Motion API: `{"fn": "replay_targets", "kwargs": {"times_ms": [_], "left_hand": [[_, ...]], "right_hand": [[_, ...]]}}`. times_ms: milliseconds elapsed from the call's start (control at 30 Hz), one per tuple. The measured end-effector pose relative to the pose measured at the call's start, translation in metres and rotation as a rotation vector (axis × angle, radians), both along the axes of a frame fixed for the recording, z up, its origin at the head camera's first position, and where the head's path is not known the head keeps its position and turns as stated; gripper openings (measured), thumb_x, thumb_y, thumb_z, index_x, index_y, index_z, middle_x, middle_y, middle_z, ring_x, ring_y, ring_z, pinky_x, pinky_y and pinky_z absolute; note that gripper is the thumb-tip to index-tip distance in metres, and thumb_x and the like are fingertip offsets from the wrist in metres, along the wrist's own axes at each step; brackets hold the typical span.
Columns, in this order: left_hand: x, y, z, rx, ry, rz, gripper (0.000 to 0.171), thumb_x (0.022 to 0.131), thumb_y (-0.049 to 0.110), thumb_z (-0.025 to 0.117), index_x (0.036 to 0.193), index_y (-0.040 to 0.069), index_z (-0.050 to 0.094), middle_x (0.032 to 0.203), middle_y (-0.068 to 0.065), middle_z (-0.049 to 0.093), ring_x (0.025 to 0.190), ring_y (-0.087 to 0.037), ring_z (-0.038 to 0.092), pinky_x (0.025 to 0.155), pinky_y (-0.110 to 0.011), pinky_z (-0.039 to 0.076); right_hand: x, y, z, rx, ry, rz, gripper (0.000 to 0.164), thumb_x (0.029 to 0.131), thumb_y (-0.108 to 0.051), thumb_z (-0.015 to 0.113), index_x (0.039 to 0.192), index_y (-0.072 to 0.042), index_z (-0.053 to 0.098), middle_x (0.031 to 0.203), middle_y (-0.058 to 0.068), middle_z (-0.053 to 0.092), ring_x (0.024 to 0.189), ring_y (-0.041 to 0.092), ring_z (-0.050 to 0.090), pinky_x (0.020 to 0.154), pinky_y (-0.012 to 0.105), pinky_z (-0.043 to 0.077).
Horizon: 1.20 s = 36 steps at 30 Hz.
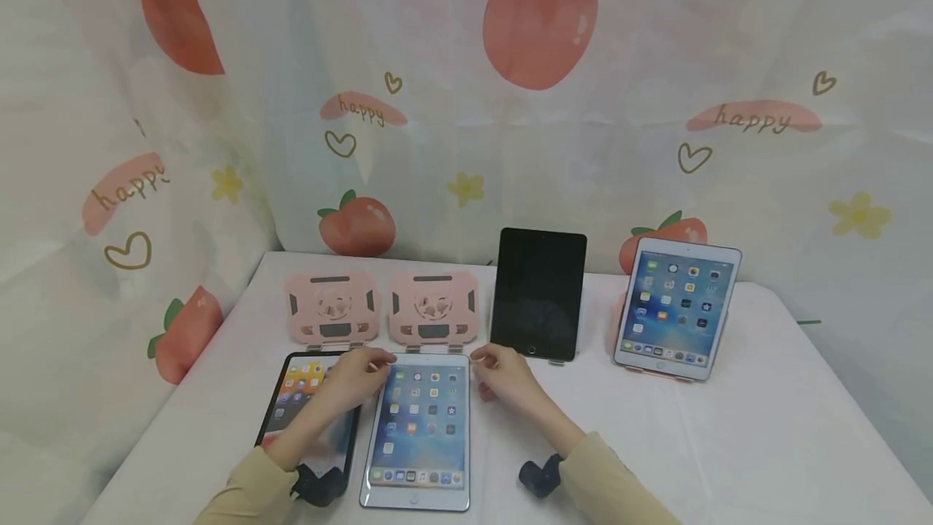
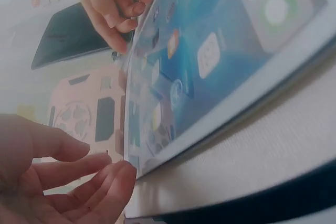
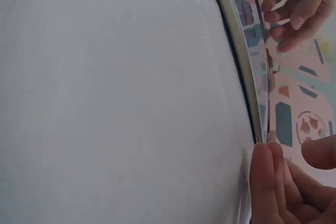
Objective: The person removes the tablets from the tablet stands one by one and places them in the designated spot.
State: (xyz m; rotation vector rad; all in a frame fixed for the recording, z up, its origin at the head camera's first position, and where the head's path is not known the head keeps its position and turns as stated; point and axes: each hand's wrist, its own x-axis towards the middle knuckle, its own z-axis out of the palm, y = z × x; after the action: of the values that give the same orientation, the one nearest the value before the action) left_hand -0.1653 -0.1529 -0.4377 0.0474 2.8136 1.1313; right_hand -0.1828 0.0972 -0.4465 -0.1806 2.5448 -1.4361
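A white tablet (image 1: 419,428) with a lit home screen lies face up at the table's front middle. My left hand (image 1: 362,373) is by its upper left corner, its wrist passing above a black-framed tablet (image 1: 295,395) with a lit screen. In the left wrist view, the left fingertips (image 2: 126,174) come right to the white tablet's corner, with the thumb held apart. By the upper right corner is my right hand (image 1: 506,375). The right wrist view shows its fingertips (image 3: 262,153) right at the tablet's edge, thumb away from them.
Two pink stands (image 1: 333,306) with cut-out backs stand upright behind the lying tablets. A dark-screened tablet (image 1: 539,294) leans upright at the back. Farther right, another white tablet (image 1: 678,306) is propped on a pink stand. A fruit-printed curtain (image 1: 539,144) hangs behind the white table (image 1: 729,444).
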Motion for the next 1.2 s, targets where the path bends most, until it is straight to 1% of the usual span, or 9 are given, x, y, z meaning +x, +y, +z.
{"fn": "replay_targets", "kwargs": {"times_ms": [133,267,367,500,633,767,933,1033,1200], "left_hand": [[0.001,0.005,0.002,0.007,0.030,-0.033,0.021,0.090,0.010,0.061,0.109,0.008,0.070,0.099,-0.006,0.067,0.083,-0.013,0.059,0.068,-0.026,0.050],[0.001,0.011,0.004,0.039,0.046,-0.053,0.020,0.090,0.009,0.061,0.108,0.009,0.070,0.099,-0.006,0.067,0.083,-0.013,0.060,0.069,-0.028,0.051],[-0.001,0.016,0.003,0.055,0.069,-0.064,0.019,0.090,0.009,0.062,0.107,0.009,0.070,0.099,-0.006,0.068,0.082,-0.013,0.060,0.069,-0.028,0.052],[-0.006,0.023,0.003,0.077,0.077,-0.075,0.020,0.090,0.011,0.062,0.109,0.011,0.069,0.101,-0.005,0.068,0.082,-0.013,0.060,0.069,-0.028,0.052],[-0.009,0.030,0.007,0.093,0.082,-0.082,0.021,0.091,0.012,0.062,0.110,0.013,0.069,0.103,-0.004,0.068,0.086,-0.015,0.061,0.072,-0.030,0.053],[-0.012,0.038,0.012,0.100,0.095,-0.099,0.021,0.091,0.014,0.061,0.110,0.014,0.069,0.104,-0.005,0.068,0.092,-0.018,0.064,0.075,-0.033,0.054],[-0.019,0.048,0.016,0.136,0.095,-0.130,0.022,0.093,0.015,0.059,0.113,0.012,0.068,0.107,-0.005,0.068,0.088,-0.015,0.063,0.072,-0.028,0.054],[-0.023,0.053,0.017,0.153,0.122,-0.159,0.023,0.094,0.014,0.058,0.115,0.009,0.066,0.108,-0.007,0.069,0.088,-0.016,0.064,0.073,-0.028,0.054],[-0.029,0.061,0.017,0.190,0.135,-0.179,0.026,0.094,0.014,0.057,0.117,0.008,0.066,0.114,-0.010,0.068,0.101,-0.024,0.064,0.085,-0.036,0.055]], "right_hand": [[-0.001,0.005,0.004,0.008,0.056,-0.035,0.019,0.091,-0.007,0.056,0.108,-0.004,0.066,0.083,0.007,0.061,0.063,0.012,0.058,0.058,0.023,0.051],[-0.003,0.010,0.005,-0.001,0.121,-0.073,0.018,0.090,-0.005,0.057,0.105,-0.005,0.067,0.085,0.006,0.062,0.065,0.011,0.057,0.060,0.019,0.048],[-0.003,0.015,0.006,-0.024,0.156,-0.100,0.017,0.089,-0.003,0.058,0.103,-0.005,0.068,0.085,0.007,0.064,0.066,0.011,0.058,0.061,0.017,0.048],[-0.001,0.023,0.007,-0.047,0.182,-0.122,0.017,0.088,0.000,0.059,0.102,-0.003,0.068,0.085,0.008,0.065,0.068,0.012,0.059,0.060,0.016,0.047],[0.002,0.032,0.010,-0.075,0.203,-0.144,0.017,0.087,0.001,0.060,0.102,-0.002,0.067,0.087,0.011,0.065,0.070,0.012,0.059,0.060,0.016,0.047],[0.001,0.043,0.008,-0.096,0.230,-0.175,0.019,0.086,0.003,0.059,0.102,-0.002,0.067,0.089,0.013,0.066,0.071,0.010,0.058,0.061,0.015,0.047],[-0.002,0.054,0.005,-0.093,0.243,-0.213,0.018,0.088,0.003,0.059,0.103,-0.003,0.067,0.091,0.014,0.066,0.072,0.010,0.060,0.064,0.015,0.048],[-0.004,0.060,0.005,-0.085,0.249,-0.236,0.018,0.088,0.003,0.058,0.103,-0.003,0.067,0.091,0.015,0.066,0.072,0.010,0.061,0.065,0.015,0.049],[-0.006,0.070,0.005,-0.064,0.254,-0.274,0.018,0.089,0.001,0.058,0.104,-0.002,0.067,0.092,0.016,0.067,0.071,0.009,0.060,0.064,0.015,0.048]]}}
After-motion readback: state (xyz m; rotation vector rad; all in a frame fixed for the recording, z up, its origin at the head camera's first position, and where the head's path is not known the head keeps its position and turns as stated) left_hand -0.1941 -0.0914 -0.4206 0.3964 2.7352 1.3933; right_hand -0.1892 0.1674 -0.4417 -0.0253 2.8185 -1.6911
